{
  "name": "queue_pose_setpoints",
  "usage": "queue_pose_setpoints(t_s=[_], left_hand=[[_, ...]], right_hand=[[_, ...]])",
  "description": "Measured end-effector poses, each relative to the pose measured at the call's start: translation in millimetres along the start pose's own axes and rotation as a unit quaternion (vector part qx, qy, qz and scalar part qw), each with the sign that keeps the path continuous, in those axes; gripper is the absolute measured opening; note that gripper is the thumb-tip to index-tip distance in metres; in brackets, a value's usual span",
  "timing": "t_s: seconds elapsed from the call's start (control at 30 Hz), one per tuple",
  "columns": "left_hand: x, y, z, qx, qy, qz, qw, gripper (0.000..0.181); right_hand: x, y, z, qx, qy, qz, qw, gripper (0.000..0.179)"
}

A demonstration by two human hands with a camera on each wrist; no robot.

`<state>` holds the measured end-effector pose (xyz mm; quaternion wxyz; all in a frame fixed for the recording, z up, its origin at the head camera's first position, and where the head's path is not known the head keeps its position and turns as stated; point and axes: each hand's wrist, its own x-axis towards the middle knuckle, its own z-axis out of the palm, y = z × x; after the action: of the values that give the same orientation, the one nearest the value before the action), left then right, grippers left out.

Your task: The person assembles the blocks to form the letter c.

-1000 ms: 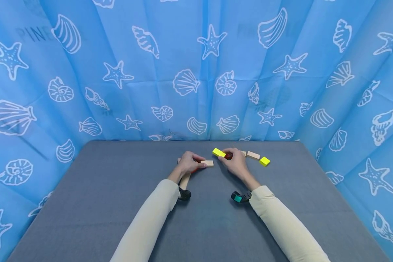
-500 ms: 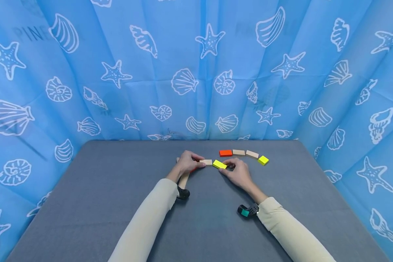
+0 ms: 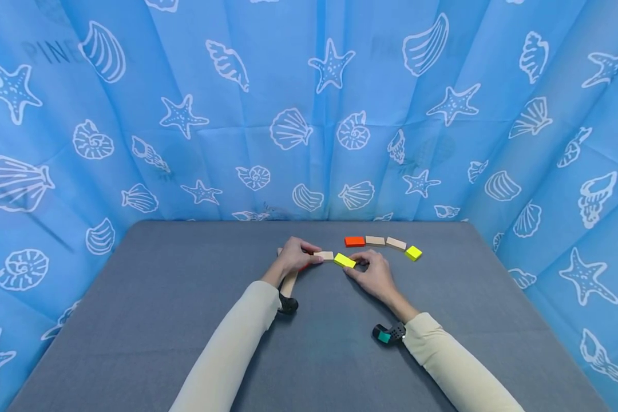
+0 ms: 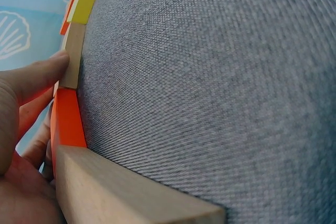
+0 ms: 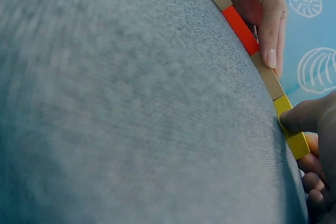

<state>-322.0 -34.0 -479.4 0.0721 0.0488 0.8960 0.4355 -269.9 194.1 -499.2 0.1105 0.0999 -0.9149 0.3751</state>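
My left hand [image 3: 292,256] pinches a plain wooden block [image 3: 323,255] on the grey table; in the left wrist view the thumb [image 4: 44,74] lies on its near face. My right hand [image 3: 376,277] holds a yellow block [image 3: 344,260] between thumb and fingers, its end against or very close to the wooden block. To the left of the pinched block, an orange-red block [image 4: 68,116] continues the line, mostly hidden by the left hand in the head view. Another plain wooden block [image 4: 131,190] meets it at an angle and runs toward the near side.
Behind my right hand, a curved row has an orange-red block [image 3: 355,241], two plain wooden blocks [image 3: 375,241] and a yellow block [image 3: 414,253] at its right end. A blue shell-patterned curtain [image 3: 309,171] hangs behind the table [image 3: 185,320].
My right hand has brought the yellow block down and nearer, beside the wooden block, uncovering the orange-red block behind. In the last half second almost nothing moved. The left hand stays put.
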Motion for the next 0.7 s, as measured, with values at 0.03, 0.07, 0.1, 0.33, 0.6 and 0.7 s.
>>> queue_pose_setpoints(t_s=[0.03, 0.07, 0.1, 0.33, 0.6, 0.7], left_hand=[[0.0, -0.4, 0.0, 0.000, -0.001, 0.001, 1.0000, 0.020], [0.1, -0.6, -0.1, 0.001, -0.002, 0.001, 1.0000, 0.020], [0.3, -1.0, -0.1, 0.002, -0.003, 0.002, 1.0000, 0.020], [1.4, -2.7, -1.0, 0.006, -0.010, 0.008, 0.9999, 0.021], [0.2, -2.7, -3.5, 0.003, -0.020, 0.014, 0.9997, 0.021], [0.2, -3.4, -3.8, -0.001, -0.022, 0.020, 0.9996, 0.023]], right_hand=[[-0.1, -0.1, 0.2, 0.001, -0.001, 0.000, 1.0000, 0.031], [-0.1, -0.1, 0.3, 0.002, -0.001, 0.000, 1.0000, 0.031], [-0.1, -0.1, 0.5, 0.003, -0.002, 0.001, 1.0000, 0.031], [0.3, 0.9, 1.8, -0.002, -0.001, 0.007, 1.0000, 0.031], [0.1, 0.9, 3.0, -0.009, 0.004, 0.004, 0.9999, 0.031], [-0.6, 1.0, 2.7, -0.008, 0.001, 0.003, 1.0000, 0.033]])
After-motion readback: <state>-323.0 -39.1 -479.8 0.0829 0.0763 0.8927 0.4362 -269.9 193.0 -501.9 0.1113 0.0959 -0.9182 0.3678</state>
